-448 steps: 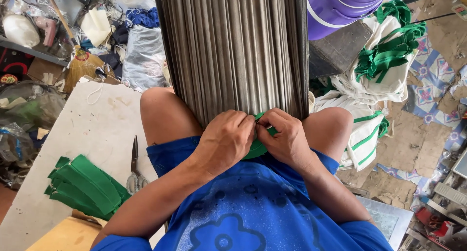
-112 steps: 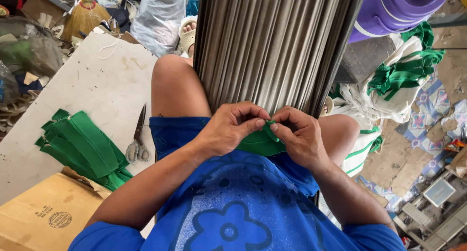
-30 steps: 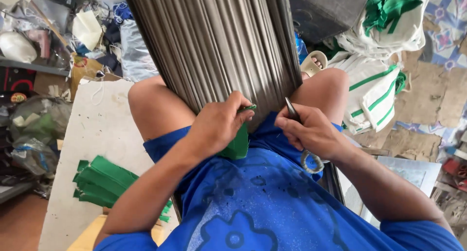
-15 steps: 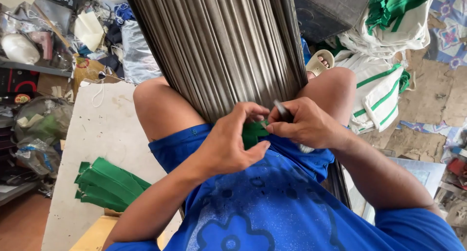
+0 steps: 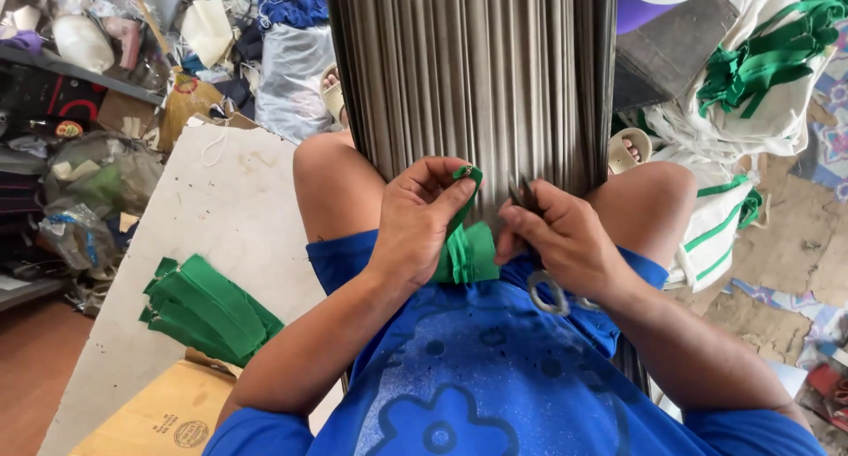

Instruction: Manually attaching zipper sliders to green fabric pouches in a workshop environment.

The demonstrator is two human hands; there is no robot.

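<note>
1. The rod bundle (image 5: 468, 76), a tight sheaf of grey rods, stands between the person's knees and serves as the landmark; its lower end is hidden behind the hands.
2. The left hand (image 5: 420, 222) is closed at the bundle's lower front, thumb and forefinger pinching the top of a green strap (image 5: 468, 244); the strap's folded lower part hangs just under the hand, against the blue shirt.
3. The right hand (image 5: 565, 240) is curled shut around scissors (image 5: 543, 288), just right of the strap. The blade tips show above the fingers, against the rods; the ring handles hang below the palm.
4. The two hands sit close together, a narrow gap between them filled by the strap.
5. Left of the bundle, past the left knee, a pale board (image 5: 203, 209) has bare surface; a stack of green straps (image 5: 203, 306) lies near its near edge.
6. Right of the bundle, white bags (image 5: 751, 94) with green trim crowd the floor beyond the right knee.
</note>
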